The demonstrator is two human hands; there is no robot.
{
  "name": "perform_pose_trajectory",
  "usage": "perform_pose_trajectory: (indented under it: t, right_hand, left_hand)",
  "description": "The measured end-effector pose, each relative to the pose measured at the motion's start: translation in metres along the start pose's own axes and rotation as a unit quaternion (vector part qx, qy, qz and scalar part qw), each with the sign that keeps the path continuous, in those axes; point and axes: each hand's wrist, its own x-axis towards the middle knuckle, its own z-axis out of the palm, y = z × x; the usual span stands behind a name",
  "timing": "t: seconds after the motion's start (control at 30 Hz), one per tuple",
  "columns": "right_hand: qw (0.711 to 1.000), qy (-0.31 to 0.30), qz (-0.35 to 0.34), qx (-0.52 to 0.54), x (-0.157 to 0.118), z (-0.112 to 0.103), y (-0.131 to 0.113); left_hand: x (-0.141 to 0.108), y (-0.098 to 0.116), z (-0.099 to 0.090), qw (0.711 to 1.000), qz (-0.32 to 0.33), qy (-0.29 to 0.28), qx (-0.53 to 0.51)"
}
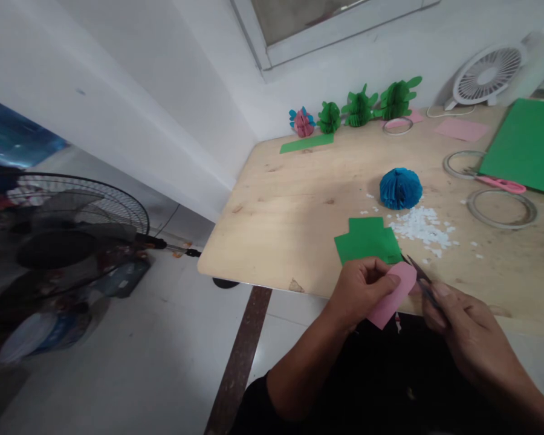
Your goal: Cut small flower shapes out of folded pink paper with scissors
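My left hand (361, 285) pinches a folded pink paper piece (395, 295) over the near edge of the wooden table (299, 205). My right hand (462, 329) grips small dark scissors (420, 279), whose blades touch the pink paper's upper right edge. Just beyond my hands a green paper cutout (367, 239) lies flat on the table. A blue honeycomb paper ball (401, 188) sits farther back, with white paper scraps (420, 226) spread beside it.
Green paper cacti (360, 109) and a pink-blue paper piece (301, 121) line the wall. Tape rings (501, 209), pink-handled scissors (501, 183), a green sheet (528, 145), pink sheets (462, 128) and a white desk fan (486, 75) are at right. A standing fan (72, 223) is on the floor, left.
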Motion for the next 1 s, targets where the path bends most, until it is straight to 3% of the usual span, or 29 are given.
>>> perform_pose_trajectory:
  t: [0.47,0.7,1.0]
  right_hand:
    - [1.0,0.006,0.012,-0.006,0.0,0.0,0.0]
    - [0.998,-0.009,0.056,0.017,0.002,-0.004,0.006]
    - [0.998,-0.05,0.029,-0.018,0.003,-0.011,0.006]
  left_hand:
    - [0.0,0.002,-0.003,1.0,0.008,-0.022,0.015]
    - [0.002,0.002,-0.008,0.998,0.0,-0.046,0.039]
    - [0.004,0.008,-0.015,0.993,0.001,-0.086,0.085]
